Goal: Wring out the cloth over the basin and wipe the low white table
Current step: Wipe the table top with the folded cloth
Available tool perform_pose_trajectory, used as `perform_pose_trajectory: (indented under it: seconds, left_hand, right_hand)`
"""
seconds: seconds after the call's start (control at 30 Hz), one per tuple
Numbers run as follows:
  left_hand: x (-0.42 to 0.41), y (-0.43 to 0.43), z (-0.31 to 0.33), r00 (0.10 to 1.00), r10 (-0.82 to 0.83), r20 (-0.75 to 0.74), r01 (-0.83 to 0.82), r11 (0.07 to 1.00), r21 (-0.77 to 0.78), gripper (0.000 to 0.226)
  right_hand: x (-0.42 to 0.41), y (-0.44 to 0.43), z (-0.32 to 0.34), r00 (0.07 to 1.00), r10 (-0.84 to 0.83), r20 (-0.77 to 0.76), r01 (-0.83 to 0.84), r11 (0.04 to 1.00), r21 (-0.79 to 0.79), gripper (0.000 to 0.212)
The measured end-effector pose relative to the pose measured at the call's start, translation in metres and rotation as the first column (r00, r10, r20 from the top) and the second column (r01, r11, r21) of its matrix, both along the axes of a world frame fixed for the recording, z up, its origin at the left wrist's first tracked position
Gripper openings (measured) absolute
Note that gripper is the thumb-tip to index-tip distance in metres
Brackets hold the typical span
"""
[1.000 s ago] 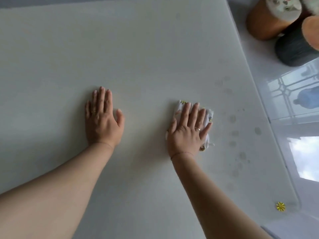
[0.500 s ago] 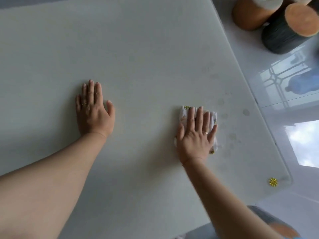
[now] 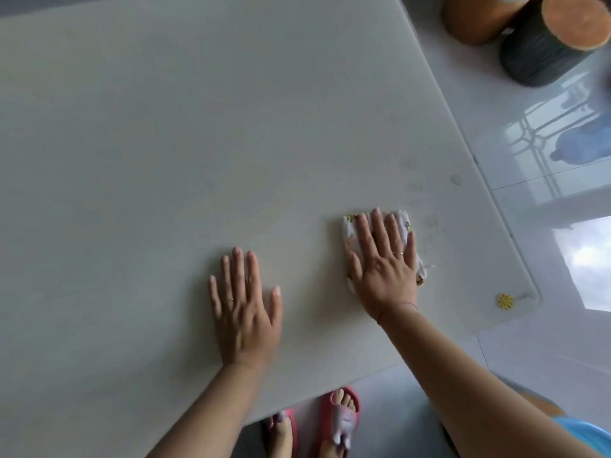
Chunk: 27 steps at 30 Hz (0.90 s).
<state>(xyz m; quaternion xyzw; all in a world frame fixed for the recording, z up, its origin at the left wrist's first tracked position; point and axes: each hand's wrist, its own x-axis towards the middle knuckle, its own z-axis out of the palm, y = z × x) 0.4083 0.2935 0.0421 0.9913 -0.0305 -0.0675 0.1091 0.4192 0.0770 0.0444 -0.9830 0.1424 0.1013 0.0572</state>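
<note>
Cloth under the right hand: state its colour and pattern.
White cloth with small yellow printed marks, seen best in the head view.

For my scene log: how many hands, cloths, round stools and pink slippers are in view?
Hands: 2 (left hand, right hand)
Cloth: 1
Round stools: 2 (orange stool, dark stool)
Pink slippers: 2 (left slipper, right slipper)
Total: 7

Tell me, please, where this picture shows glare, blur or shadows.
Head view: the glossy floor mirrors a bright window, strong glare at right; the dark stool at top right is blurred; the table is softly lit; left hand and right hand cast faint shadows.
</note>
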Motion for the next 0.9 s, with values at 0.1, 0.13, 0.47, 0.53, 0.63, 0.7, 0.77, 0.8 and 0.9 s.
perform_pose_trajectory:
  seconds: [0.1, 0.13, 0.47, 0.53, 0.63, 0.7, 0.77, 0.8, 0.9]
  left_hand:
    - [-0.016, -0.002, -0.009, 0.999, 0.025, 0.032, -0.026, 0.999, 0.043, 0.063]
    - [-0.015, -0.002, -0.01, 0.999, 0.032, 0.045, -0.033, 0.999, 0.038, 0.064]
    - [-0.013, -0.001, -0.01, 0.998, 0.029, 0.05, -0.03, 0.999, 0.024, 0.064]
    - [-0.013, -0.001, -0.011, 0.998, 0.029, 0.05, -0.03, 0.999, 0.023, 0.063]
    - [-0.013, -0.003, -0.011, 0.997, 0.036, 0.066, -0.038, 0.999, 0.019, 0.063]
    - [-0.013, -0.004, -0.012, 0.997, 0.042, 0.072, -0.043, 0.999, 0.021, 0.064]
    - [-0.013, -0.004, -0.012, 0.996, 0.043, 0.073, -0.045, 0.999, 0.025, 0.064]
    - [-0.013, -0.004, -0.011, 0.996, 0.043, 0.072, -0.045, 0.999, 0.027, 0.064]
    - [-0.013, -0.004, -0.011, 0.996, 0.046, 0.071, -0.048, 0.999, 0.026, 0.064]
  right_hand:
    - [-0.001, 0.03, -0.003, 0.982, -0.189, -0.008, 0.189, 0.982, 0.015, 0.065]
    - [-0.005, 0.045, -0.002, 0.979, -0.203, 0.004, 0.203, 0.979, 0.028, 0.065]
    - [-0.071, 0.02, 0.005, 0.897, 0.439, 0.058, -0.441, 0.896, 0.044, 0.061]
    - [-0.073, -0.012, 0.006, 0.955, 0.295, 0.029, -0.296, 0.955, 0.015, 0.063]
    - [-0.076, -0.01, 0.007, 1.0, -0.007, 0.001, 0.007, 1.0, 0.01, 0.064]
    - [-0.08, 0.022, 0.005, 0.982, -0.187, 0.015, 0.187, 0.982, 0.014, 0.065]
    - [-0.095, 0.058, 0.005, 0.987, -0.155, 0.041, 0.153, 0.987, 0.046, 0.065]
    - [-0.106, 0.071, 0.005, 0.998, -0.055, 0.043, 0.053, 0.997, 0.059, 0.065]
    - [-0.131, 0.063, 0.005, 0.95, 0.307, 0.049, -0.311, 0.944, 0.109, 0.063]
